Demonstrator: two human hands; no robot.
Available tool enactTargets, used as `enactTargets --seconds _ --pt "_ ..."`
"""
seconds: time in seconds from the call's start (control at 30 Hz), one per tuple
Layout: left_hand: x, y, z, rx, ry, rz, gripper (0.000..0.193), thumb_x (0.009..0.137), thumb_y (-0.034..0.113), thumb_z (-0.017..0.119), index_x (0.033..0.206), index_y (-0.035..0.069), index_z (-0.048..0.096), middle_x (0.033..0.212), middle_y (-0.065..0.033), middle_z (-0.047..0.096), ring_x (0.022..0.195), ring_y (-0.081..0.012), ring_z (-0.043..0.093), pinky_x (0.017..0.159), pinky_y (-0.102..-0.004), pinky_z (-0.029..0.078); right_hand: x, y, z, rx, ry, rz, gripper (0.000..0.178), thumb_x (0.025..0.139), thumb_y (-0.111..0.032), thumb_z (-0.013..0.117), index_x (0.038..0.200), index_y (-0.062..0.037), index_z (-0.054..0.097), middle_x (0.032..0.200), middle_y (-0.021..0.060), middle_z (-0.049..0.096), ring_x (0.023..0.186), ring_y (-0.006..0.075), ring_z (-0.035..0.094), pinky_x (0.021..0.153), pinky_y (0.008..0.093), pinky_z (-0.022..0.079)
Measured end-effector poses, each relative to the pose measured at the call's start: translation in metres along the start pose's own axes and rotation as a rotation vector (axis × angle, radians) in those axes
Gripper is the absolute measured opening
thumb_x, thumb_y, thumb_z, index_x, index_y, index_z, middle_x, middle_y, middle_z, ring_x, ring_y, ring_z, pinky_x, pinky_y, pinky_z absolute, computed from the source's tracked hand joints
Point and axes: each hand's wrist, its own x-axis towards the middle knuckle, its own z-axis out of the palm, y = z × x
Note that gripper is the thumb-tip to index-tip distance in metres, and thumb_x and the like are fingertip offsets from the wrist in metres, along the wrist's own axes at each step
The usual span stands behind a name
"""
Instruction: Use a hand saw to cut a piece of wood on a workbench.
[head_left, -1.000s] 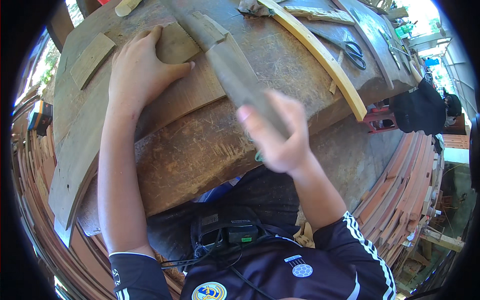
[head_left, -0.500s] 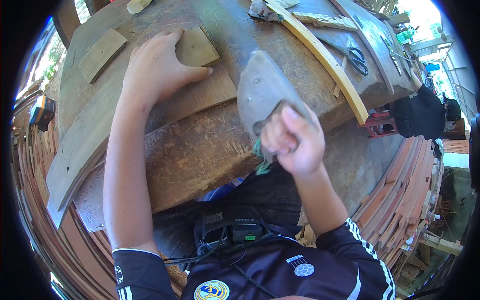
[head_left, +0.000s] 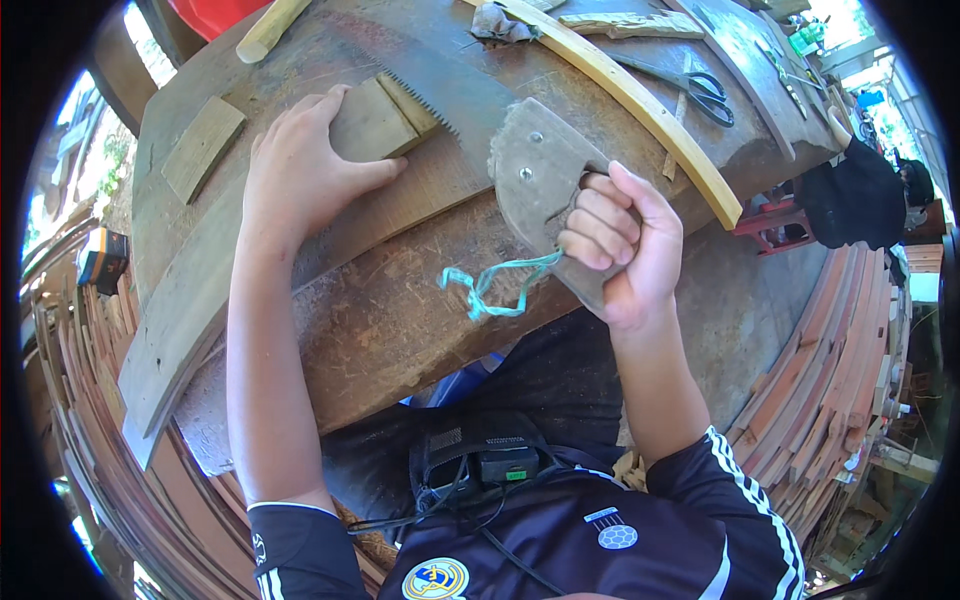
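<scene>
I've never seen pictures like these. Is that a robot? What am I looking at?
There's no robot here, just a person working bare-handed. The view comes from a wide fisheye camera worn on the head, looking down, so straight edges seem to bend; its left is the person's left. The right hand grips a saw, with a green cord trailing from it. The left hand is spread against a wooden block, beside the saw blade. On the worktable also lie a small flat wooden piece, a long pale wooden strip and dark-handled scissors.
</scene>
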Motion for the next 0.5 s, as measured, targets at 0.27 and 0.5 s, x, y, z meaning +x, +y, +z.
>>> enactTargets --seconds 0.27,0.5 --pt "0.003 0.002 -0.002 0.033 -0.032 -0.026 0.094 0.067 0.041 0.086 0.145 -0.003 0.055 0.135 -0.0222 0.064 0.126 -0.0332 0.06 0.11 -0.0406 0.044 -0.047 0.021 0.002 -0.685 -0.115 -0.215 0.019 0.102 -0.01 0.059 0.084 -0.004 0.056 0.061 -0.0014 0.049 0.049 0.0068 0.042 0.05 0.0253 0.038" --pt "0.006 -0.008 0.001 0.06 0.0 -0.075 0.096 0.069 0.041 0.086 0.147 -0.003 0.052 0.136 -0.0252 0.063 0.126 -0.0339 0.061 0.11 -0.0405 0.045 -0.096 0.009 0.02 -1.639 -0.14 -0.281 0.011 0.085 -0.003 0.072 0.089 0.0028 0.064 0.062 0.0069 0.053 0.047 0.019 0.053 0.047 0.0319 0.04"
